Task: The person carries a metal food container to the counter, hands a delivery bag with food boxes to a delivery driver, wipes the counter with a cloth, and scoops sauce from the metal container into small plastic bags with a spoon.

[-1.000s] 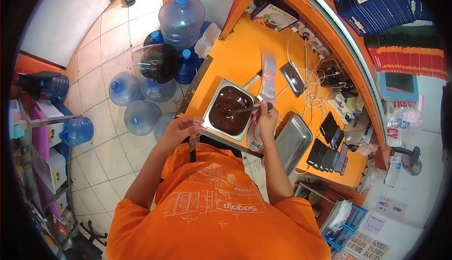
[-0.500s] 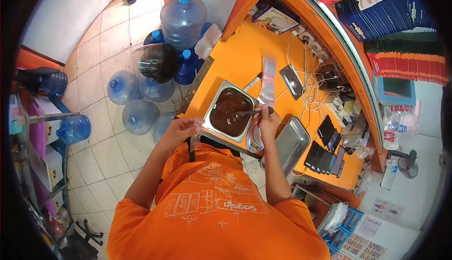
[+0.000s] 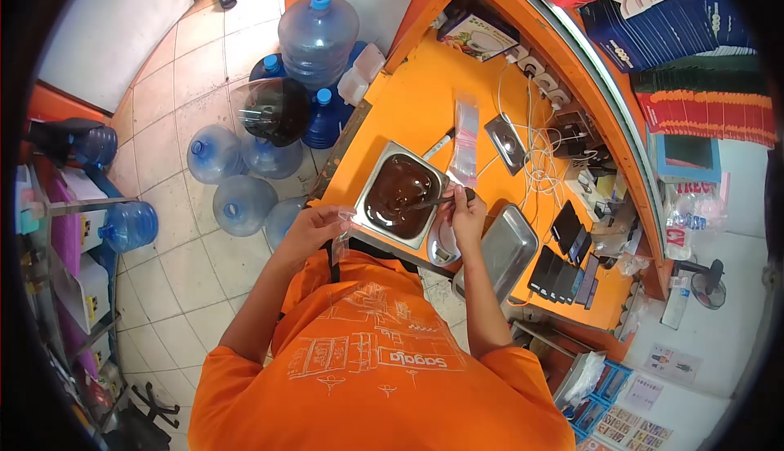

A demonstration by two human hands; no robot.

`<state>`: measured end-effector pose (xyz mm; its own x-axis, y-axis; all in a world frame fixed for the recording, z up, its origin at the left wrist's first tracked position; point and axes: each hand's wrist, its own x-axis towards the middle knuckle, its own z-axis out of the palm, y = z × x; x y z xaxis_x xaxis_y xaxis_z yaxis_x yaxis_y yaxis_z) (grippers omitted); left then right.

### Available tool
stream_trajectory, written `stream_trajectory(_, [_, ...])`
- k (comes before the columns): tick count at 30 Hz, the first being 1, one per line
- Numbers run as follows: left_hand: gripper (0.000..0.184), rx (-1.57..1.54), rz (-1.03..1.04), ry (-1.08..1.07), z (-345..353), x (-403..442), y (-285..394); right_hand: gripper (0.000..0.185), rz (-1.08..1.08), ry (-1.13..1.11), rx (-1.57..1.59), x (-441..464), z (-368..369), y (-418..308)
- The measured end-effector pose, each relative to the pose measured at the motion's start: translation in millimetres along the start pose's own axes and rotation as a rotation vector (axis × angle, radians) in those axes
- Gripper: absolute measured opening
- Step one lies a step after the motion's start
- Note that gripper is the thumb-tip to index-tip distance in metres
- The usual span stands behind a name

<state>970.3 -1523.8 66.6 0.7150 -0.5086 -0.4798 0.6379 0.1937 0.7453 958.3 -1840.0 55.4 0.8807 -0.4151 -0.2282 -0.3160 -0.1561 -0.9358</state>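
Observation:
In the head view, a square metal pan [image 3: 372,175] of glossy dark brown sauce [image 3: 396,194] stands at the table's near edge. My right hand [image 3: 467,219] is closed around the dark handle of a spoon [image 3: 426,203], whose lower end is sunk in the sauce. Left of the pan, my left hand [image 3: 317,229] pinches a small clear plastic bag [image 3: 340,244] by its upper part, close to the pan's rim. A white rounded device [image 3: 442,243], perhaps a scale, sits beside the pan, partly hidden by my right hand.
An empty metal tray [image 3: 508,248] lies to the right. Beyond the pan are a stack of clear bags [image 3: 465,142], a marker [image 3: 438,144], a phone [image 3: 505,142] and tangled white cables [image 3: 541,165]. Large water jugs [image 3: 318,38] crowd the floor at left.
The spoon has shifted slightly within the sauce, and the sauce surface has changed shape. My left hand stays almost still with the bag.

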Motion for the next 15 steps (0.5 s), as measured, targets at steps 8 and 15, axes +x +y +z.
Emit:
stream_trajectory(8, [0.035, 0.01, -0.005, 0.001, -1, 3, -2, 0.034, -0.019, 0.068, 0.07, 1, -2, 6])
stream_trajectory(15, [0.032, 0.075, 0.036, 0.004, -3, 6, -6, 0.035, -0.016, 0.072, 0.098, -2, 1, 4])
